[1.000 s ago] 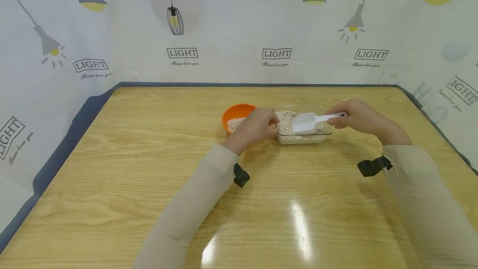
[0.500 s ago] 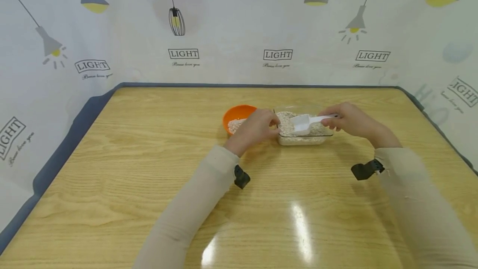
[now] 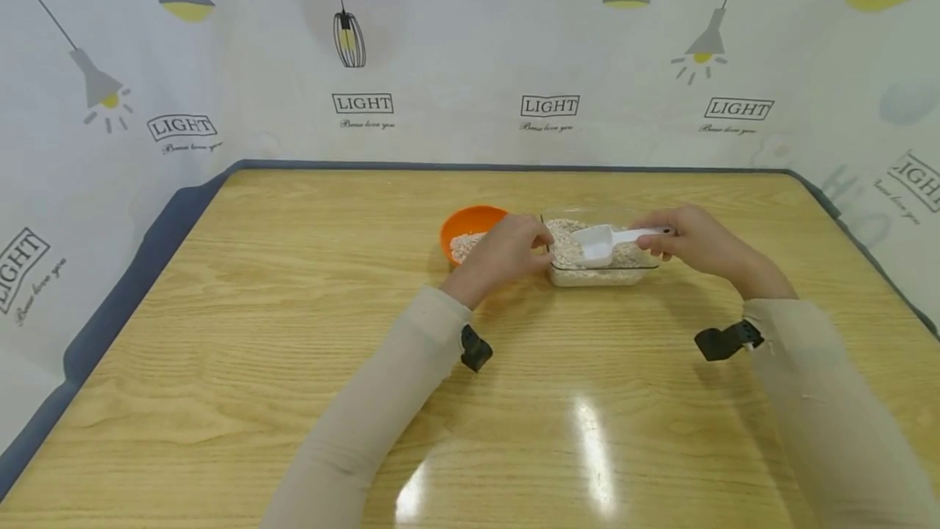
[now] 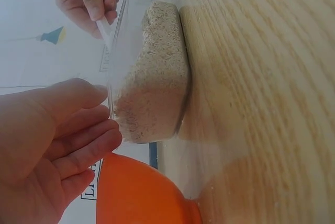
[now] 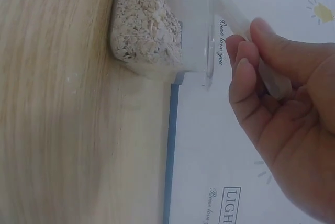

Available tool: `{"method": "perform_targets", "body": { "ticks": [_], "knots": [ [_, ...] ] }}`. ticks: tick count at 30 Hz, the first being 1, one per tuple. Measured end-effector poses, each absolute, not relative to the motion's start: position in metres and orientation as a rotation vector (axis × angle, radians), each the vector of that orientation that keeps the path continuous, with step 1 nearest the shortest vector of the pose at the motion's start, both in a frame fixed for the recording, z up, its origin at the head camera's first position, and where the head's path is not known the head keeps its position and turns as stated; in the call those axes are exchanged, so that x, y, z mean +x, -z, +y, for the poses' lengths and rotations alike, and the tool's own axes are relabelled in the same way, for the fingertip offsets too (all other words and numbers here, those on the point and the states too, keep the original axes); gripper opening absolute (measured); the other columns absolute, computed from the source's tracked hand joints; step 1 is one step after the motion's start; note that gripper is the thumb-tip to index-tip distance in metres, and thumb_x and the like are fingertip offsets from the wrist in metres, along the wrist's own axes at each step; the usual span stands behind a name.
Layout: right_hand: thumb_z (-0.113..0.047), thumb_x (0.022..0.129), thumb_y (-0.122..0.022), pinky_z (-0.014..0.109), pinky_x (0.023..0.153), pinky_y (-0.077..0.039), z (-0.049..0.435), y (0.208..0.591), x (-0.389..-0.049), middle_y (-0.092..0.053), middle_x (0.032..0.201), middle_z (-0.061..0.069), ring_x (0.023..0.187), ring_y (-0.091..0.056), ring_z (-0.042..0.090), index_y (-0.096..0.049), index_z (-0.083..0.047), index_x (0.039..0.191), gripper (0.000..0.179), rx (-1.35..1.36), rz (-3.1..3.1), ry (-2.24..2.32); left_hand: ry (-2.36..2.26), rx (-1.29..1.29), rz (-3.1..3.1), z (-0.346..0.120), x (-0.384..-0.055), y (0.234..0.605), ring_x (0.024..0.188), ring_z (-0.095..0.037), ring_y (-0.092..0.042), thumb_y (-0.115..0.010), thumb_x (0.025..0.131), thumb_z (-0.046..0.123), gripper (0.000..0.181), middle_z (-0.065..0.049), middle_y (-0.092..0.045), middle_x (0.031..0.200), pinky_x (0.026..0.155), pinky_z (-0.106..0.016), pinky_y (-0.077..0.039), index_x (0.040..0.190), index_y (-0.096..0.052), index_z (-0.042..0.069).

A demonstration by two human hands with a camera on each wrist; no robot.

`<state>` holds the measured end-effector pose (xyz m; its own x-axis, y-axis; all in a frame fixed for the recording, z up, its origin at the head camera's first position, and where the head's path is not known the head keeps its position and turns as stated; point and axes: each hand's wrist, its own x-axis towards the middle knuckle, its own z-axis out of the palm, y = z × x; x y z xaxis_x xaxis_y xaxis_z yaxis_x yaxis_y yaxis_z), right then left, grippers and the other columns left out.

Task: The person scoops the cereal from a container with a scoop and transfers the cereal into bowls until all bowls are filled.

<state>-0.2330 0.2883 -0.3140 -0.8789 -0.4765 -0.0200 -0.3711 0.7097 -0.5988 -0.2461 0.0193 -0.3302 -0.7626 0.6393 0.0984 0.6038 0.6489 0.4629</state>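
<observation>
My right hand (image 3: 698,242) grips the handle of a white plastic scoop (image 3: 596,245), thumb on top and fingers curled beneath. The scoop's bowl rests at the flakes inside a clear glass container (image 3: 605,277). Pale oat flakes (image 4: 159,46) fill the container unevenly, heaped higher at one end in the left wrist view. At the container's left rim my left hand (image 3: 507,250) pinches the edge between thumb and fingers. Just behind that hand, partly covered by it, stands an orange bowl (image 3: 470,222) with some oat flakes (image 3: 466,246) in it.
Everything stands on a light wood-grain table (image 3: 294,308). Its dark-edged far side meets a pale wall covering (image 3: 455,39) printed with lamps. Black wrist cameras hang below both sleeves (image 3: 382,398).
My right hand has come down slightly and a little left with the scoop, whose bowl now sits lower in the flakes. My left hand stays at the container's rim.
</observation>
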Motion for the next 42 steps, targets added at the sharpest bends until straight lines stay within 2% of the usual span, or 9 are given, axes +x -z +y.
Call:
{"method": "perform_targets", "body": {
  "ticks": [5,10,17,20,28,33,36,42],
  "knots": [
    [-0.014,0.094,-0.051,0.036,0.066,-0.050,0.292,0.312,-0.231,-0.064,0.090,0.016,0.074,-0.059,0.026,-0.050,0.010,0.124,0.038,-0.655,2.756,0.900,-0.726,1.025,2.782,0.019,-0.245,0.329,0.076,-0.014,-0.047,-0.059,0.089,0.016,0.013,0.000,-0.060,0.085,0.069,-0.023,-0.040,0.089,-0.070,0.009],
    [-0.015,0.095,-0.051,0.033,0.066,-0.050,0.295,0.307,-0.230,-0.064,0.088,0.016,0.073,-0.059,0.026,-0.051,0.009,0.124,0.038,-0.649,2.778,0.876,-0.739,1.009,2.782,0.019,-0.244,0.329,0.076,-0.014,-0.047,-0.059,0.089,0.016,0.013,0.000,-0.059,0.086,0.068,-0.023,-0.040,0.090,-0.070,0.010],
    [-0.016,0.094,-0.052,0.038,0.067,-0.050,0.290,0.311,-0.233,-0.064,0.087,0.015,0.074,-0.060,0.026,-0.050,0.009,0.125,0.040,-0.638,2.750,0.908,-0.722,1.023,2.783,0.019,-0.245,0.329,0.073,-0.014,-0.043,-0.059,0.089,0.015,0.014,-0.001,-0.056,0.078,0.065,-0.023,-0.036,0.080,-0.067,0.009],
    [-0.015,0.094,-0.052,0.039,0.068,-0.050,0.288,0.312,-0.233,-0.064,0.086,0.013,0.073,-0.060,0.024,-0.049,0.010,0.125,0.041,-0.633,2.733,0.933,-0.703,1.024,2.784,0.020,-0.246,0.329,0.073,-0.014,-0.043,-0.059,0.089,0.016,0.014,0.000,-0.056,0.079,0.066,-0.023,-0.037,0.080,-0.067,0.009],
    [-0.013,0.095,-0.051,0.032,0.067,-0.051,0.292,0.313,-0.231,-0.064,0.089,0.017,0.073,-0.060,0.022,-0.048,0.009,0.127,0.039,-0.600,2.718,1.000,-0.723,1.042,2.788,0.019,-0.246,0.329,0.069,-0.014,-0.038,-0.059,0.089,0.015,0.019,-0.002,-0.050,0.072,0.063,-0.024,-0.032,0.072,-0.064,0.008],
    [-0.015,0.095,-0.050,0.031,0.067,-0.051,0.297,0.314,-0.230,-0.063,0.093,0.019,0.075,-0.060,0.022,-0.047,0.009,0.128,0.041,-0.602,2.719,1.027,-0.716,1.048,2.789,0.019,-0.246,0.329,0.069,-0.014,-0.036,-0.059,0.089,0.015,0.020,-0.003,-0.047,0.071,0.062,-0.024,-0.029,0.070,-0.061,0.008],
    [-0.014,0.095,-0.049,0.032,0.068,-0.051,0.300,0.315,-0.229,-0.063,0.096,0.022,0.076,-0.061,0.021,-0.047,0.009,0.128,0.040,-0.606,2.720,1.044,-0.715,1.033,2.789,0.018,-0.245,0.328,0.071,-0.014,-0.040,-0.059,0.089,0.016,0.016,-0.001,-0.051,0.075,0.064,-0.023,-0.033,0.075,-0.064,0.009],
    [-0.014,0.095,-0.049,0.029,0.067,-0.051,0.306,0.317,-0.228,-0.060,0.103,0.026,0.073,-0.060,0.009,-0.047,0.009,0.128,0.040,-0.556,2.735,1.091,-0.691,0.992,2.785,0.017,-0.243,0.327,0.078,-0.014,-0.047,-0.058,0.090,0.018,0.015,-0.001,-0.059,0.087,0.071,-0.023,-0.040,0.094,-0.070,0.009]
  ]
}}
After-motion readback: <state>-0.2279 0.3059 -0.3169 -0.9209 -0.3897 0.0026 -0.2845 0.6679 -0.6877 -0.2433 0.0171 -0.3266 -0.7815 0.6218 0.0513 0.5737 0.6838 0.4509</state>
